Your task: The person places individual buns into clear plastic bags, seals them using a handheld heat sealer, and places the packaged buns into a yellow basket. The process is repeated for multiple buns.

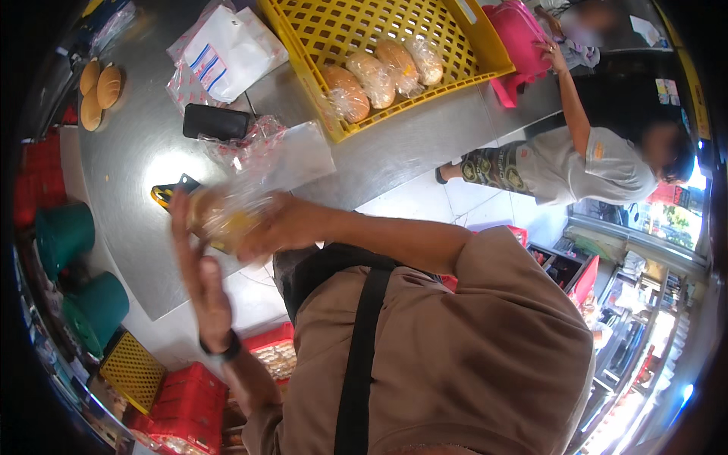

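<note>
A bread roll in a clear plastic bag (227, 212) is at the near side of the metal table, blurred by motion. My right hand (277, 227) is closed around the bag's gathered end. On the roll's other side my left hand (203, 277) is held upright, its fingers stretched out along the bag, with a dark band at the wrist. Just beyond the hands lies a yellow-and-black tool (161, 197), partly hidden, its kind unclear. Loose clear bags with red print (254, 144) lie next to a black phone (216, 122).
Several bagged rolls sit in a yellow crate (326, 130) on the table (125, 174). Three bare rolls (109, 86) lie far left, near a white package (235, 57). Green bins (95, 311) and red crates (189, 402) stand at left. Another person's hand (553, 54) touches a pink container (516, 38).
</note>
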A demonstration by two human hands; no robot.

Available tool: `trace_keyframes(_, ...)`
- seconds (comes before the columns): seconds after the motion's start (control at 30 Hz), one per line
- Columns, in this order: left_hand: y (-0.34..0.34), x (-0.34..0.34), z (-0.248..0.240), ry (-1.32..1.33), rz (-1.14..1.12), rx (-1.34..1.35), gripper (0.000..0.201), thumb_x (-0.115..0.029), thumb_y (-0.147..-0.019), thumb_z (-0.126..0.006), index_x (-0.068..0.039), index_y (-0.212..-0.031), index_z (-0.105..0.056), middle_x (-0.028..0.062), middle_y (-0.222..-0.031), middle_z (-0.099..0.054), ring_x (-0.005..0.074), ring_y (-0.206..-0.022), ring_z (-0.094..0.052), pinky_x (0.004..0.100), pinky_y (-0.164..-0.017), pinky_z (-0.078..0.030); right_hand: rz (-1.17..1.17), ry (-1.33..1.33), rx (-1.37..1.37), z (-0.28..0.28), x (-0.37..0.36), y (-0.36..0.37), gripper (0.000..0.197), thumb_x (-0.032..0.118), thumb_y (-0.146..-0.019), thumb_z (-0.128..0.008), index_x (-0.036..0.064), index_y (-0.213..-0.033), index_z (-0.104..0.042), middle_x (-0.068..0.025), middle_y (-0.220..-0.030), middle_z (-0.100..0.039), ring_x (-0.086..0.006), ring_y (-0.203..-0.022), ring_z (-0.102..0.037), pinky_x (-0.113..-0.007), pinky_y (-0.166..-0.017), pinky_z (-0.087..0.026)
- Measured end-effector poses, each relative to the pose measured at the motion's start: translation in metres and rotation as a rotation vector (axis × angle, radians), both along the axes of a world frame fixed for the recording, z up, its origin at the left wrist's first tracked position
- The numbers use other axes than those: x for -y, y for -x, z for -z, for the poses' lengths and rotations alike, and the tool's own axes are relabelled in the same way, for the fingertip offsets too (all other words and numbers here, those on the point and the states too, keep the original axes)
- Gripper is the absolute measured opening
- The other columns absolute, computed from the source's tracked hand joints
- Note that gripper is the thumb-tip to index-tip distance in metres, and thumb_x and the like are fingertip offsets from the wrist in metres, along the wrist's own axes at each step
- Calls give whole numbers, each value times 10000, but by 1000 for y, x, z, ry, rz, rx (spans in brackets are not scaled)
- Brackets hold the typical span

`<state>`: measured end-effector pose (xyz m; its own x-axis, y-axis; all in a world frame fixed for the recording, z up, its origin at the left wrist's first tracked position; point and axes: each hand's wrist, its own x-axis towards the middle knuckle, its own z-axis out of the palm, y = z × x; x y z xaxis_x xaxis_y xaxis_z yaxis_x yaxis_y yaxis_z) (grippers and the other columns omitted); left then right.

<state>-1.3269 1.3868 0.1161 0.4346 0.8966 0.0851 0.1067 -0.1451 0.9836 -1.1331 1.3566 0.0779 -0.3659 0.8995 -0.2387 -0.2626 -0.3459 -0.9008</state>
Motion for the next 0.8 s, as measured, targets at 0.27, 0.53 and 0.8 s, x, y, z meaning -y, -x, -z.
trace_keyframes(0.27, -95, 19, 167, -70, 36, -398, 281, -146, -947, -620, -17, -1196, -636, 174, -1202, -654, 328, -1173, -588, 427, -988, -463, 911, -263, 1006, 2, 5, -250, 471, 365, -943, -628, -8, -1231, -611, -149, -1162, -666, -229, -1031, -645, -376, -862, -527)
trace_keyframes(0.53, -117, -5, 230, -353, 28, -618, 155, -114, -864, -691, -56, -1008, -684, 141, -1060, -637, 353, -1026, -581, 451, -908, -464, 534, -255, 1606, 161, 18, -482, 616, 473, -895, -685, 26, -1305, -583, -221, -1062, -686, -324, -989, -682, -410, -854, -535)
trace_keyframes(0.8, -99, -11, 263, 606, 10, 617, 375, -26, -912, -606, -100, -1266, -507, 33, -1089, -579, 155, -998, -572, 359, -847, -543, 838, -198, 1434, 95, 52, -323, 219, 143, -958, -611, 25, -1109, -717, -161, -1012, -740, -204, -913, -704, -366, -788, -552)
